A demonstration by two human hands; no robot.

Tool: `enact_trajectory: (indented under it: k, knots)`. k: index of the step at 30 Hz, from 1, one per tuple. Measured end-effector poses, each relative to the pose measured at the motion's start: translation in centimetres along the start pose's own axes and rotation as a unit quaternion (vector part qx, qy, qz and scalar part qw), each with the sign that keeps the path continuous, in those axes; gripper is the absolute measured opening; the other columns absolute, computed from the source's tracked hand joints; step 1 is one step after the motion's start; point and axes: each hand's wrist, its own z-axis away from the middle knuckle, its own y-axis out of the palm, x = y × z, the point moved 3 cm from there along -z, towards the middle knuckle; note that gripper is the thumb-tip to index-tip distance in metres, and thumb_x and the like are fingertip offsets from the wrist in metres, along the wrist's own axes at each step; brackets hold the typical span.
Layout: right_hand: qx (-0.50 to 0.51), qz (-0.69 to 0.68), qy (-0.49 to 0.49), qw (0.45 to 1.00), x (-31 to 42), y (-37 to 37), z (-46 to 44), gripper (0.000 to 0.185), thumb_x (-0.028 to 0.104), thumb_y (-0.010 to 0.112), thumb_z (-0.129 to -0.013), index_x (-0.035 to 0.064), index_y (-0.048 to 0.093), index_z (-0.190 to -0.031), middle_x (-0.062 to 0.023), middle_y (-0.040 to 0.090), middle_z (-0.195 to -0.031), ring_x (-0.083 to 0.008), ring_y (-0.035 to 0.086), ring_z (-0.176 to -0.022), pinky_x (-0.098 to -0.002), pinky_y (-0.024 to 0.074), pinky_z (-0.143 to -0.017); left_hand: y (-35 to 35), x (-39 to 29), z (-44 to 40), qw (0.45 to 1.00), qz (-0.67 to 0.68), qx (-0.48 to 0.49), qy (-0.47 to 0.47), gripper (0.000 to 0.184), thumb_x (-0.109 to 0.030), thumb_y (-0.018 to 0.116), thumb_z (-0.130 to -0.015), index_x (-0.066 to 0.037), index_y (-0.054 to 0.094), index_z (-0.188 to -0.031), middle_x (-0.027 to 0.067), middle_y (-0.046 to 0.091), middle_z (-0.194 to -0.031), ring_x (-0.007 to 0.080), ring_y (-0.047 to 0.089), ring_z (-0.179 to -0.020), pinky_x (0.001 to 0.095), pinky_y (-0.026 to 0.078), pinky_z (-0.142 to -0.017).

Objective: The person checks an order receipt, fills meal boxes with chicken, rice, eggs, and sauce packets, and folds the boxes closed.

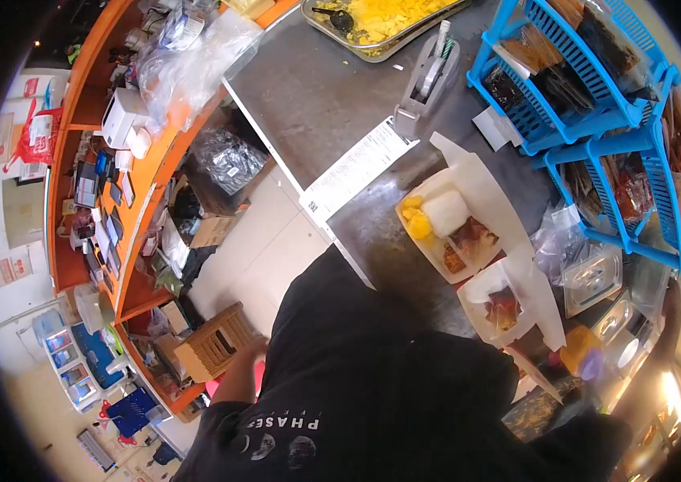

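Note:
My left hand (pixel 256 352) hangs low beside my black shirt, which partly covers it, near a brown woven basket (pixel 216 341); its fingers are hidden. At the far right my right hand (pixel 671 296) reaches up by a clear plastic container (pixel 647 287); its fingers are too dark and distorted to make out. Between my arms, an open paper takeout box (pixel 511 215) holds white rice (pixel 445 213), yellow pieces (pixel 416 219) and browned meat (pixel 471 241). A second open box (pixel 481 293) below it holds rice and reddish-brown meat.
Blue plastic baskets (pixel 589 136) with packets stand at upper right. A tape dispenser (pixel 429 84) and printed receipt (pixel 369 165) lie on the dark counter (pixel 300 88). A metal tray (pixel 373 55) holds yellow food and a black scoop. An orange shelf (pixel 152 177) curves along the left.

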Motion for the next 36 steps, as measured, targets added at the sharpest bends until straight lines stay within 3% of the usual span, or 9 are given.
enact_trajectory:
  k: [6, 9, 13, 17, 21, 24, 27, 29, 36]
  knots:
    - [-0.016, -0.163, 0.026, 0.986, 1.4, -3.9, 8.8, 0.026, 0.031, 0.069, -0.099, 0.0066, 0.061, -0.105, -0.0068, 0.064, -0.103, -0.0095, 0.062, -0.094, -0.0222, 0.053, -0.08, -12.4, -13.2, -0.7, 0.946, 0.023, -0.25, 0.204, 0.069, -0.057, 0.059, -0.098, 0.001, 0.057, -0.137, 0.0251, 0.063, -0.131, 0.0377, 0.06, -0.126, 0.0437, 0.047, -0.108]
    - [-0.201, -0.25, -0.15, 0.935, 0.7, -8.1, 17.1, 0.025, 0.028, 0.065, -0.101, 0.0067, 0.059, -0.112, -0.0022, 0.059, -0.097, -0.0081, 0.056, -0.089, -0.0257, 0.05, -0.083, -17.1, -19.4, 3.1, 0.909, 0.023, -0.303, 0.284, 0.058, -0.045, 0.063, -0.099, 0.0, 0.058, -0.135, 0.0226, 0.066, -0.126, 0.0326, 0.067, -0.112, 0.0422, 0.053, -0.097]
    - [-0.28, -0.317, -0.185, 0.887, 13.7, -0.8, 36.9, 0.016, 0.016, 0.067, -0.093, 0.0091, 0.057, -0.105, -0.0011, 0.057, -0.098, -0.0094, 0.054, -0.087, -0.0257, 0.0479, -0.081, -16.9, -28.4, 10.4, 0.834, 0.096, -0.161, 0.519, 0.041, -0.029, 0.069, -0.098, -0.001, 0.062, -0.128, 0.0163, 0.068, -0.117, 0.0234, 0.069, -0.1, 0.0378, 0.057, -0.085]
    - [-0.116, -0.416, -0.217, 0.875, 29.3, 14.1, 49.5, 0.02, 0.003, 0.069, -0.085, 0.0115, 0.056, -0.098, 0.0001, 0.054, -0.099, -0.0106, 0.052, -0.085, -0.0257, 0.0458, -0.079, -9.3, -37.7, 22.2, 0.726, 0.026, 0.18, 0.664, 0.056, -0.017, 0.074, -0.094, -0.007, 0.051, -0.144, 0.0116, 0.063, -0.124, 0.0199, 0.064, -0.108, 0.0346, 0.053, -0.094]
    - [0.076, -0.27, -0.379, 0.882, 39.5, 25.2, 52.8, 0.025, -0.004, 0.066, -0.084, 0.0051, 0.054, -0.104, -0.0024, 0.056, -0.098, -0.0111, 0.057, -0.079, -0.0223, 0.0538, -0.072, -3.9, -41.9, 28.2, 0.649, 0.019, 0.383, 0.657, 0.058, -0.017, 0.073, -0.095, -0.005, 0.047, -0.145, 0.0114, 0.065, -0.114, 0.0185, 0.066, -0.1, 0.0355, 0.055, -0.088]
    - [0.122, -0.321, -0.255, 0.904, 40.6, 26.6, 53.7, 0.03, -0.005, 0.067, -0.086, 0.0047, 0.056, -0.112, -0.0019, 0.058, -0.1, -0.0112, 0.059, -0.087, -0.0218, 0.0492, -0.075, -3.7, -43.2, 27.9, 0.693, 0.034, 0.434, 0.574, 0.043, -0.02, 0.069, -0.098, -0.003, 0.053, -0.134, 0.0104, 0.066, -0.112, 0.0159, 0.066, -0.097, 0.0349, 0.055, -0.081]
    - [0.123, -0.336, -0.19, 0.914, 39.1, 23.0, 53.7, 0.032, 0.0, 0.069, -0.09, 0.0034, 0.057, -0.119, -0.0027, 0.059, -0.099, -0.0127, 0.062, -0.09, -0.0242, 0.049, -0.078, -4.4, -44.0, 24.4, 0.73, 0.007, 0.326, 0.6, 0.032, -0.02, 0.066, -0.099, -0.002, 0.057, -0.124, 0.0126, 0.066, -0.107, 0.02, 0.067, -0.089, 0.0349, 0.054, -0.076]
    - [-0.006, -0.309, -0.2, 0.93, 34.2, 19.8, 51.3, 0.04, 0.011, 0.071, -0.094, 0.0022, 0.055, -0.13, -0.005, 0.063, -0.109, -0.015, 0.065, -0.094, -0.0289, 0.0508, -0.084, -5.5, -45.1, 22.0, 0.628, 0.02, -0.069, 0.775, 0.035, -0.015, 0.066, -0.096, -0.001, 0.057, -0.127, 0.017, 0.063, -0.105, 0.0282, 0.066, -0.091, 0.037, 0.054, -0.078]
    - [-0.24, -0.259, -0.099, 0.93, 7.7, 0.4, 29.7, 0.042, 0.038, 0.058, -0.105, 0.0063, 0.06, -0.132, -0.0049, 0.065, -0.115, -0.0168, 0.065, -0.107, -0.0319, 0.0495, -0.091, -4.8, -49.2, 20.5, 0.643, -0.054, -0.319, 0.694, 0.05, -0.021, 0.068, -0.092, 0.0, 0.054, -0.135, 0.0208, 0.058, -0.114, 0.0377, 0.06, -0.105, 0.0449, 0.051, -0.09]
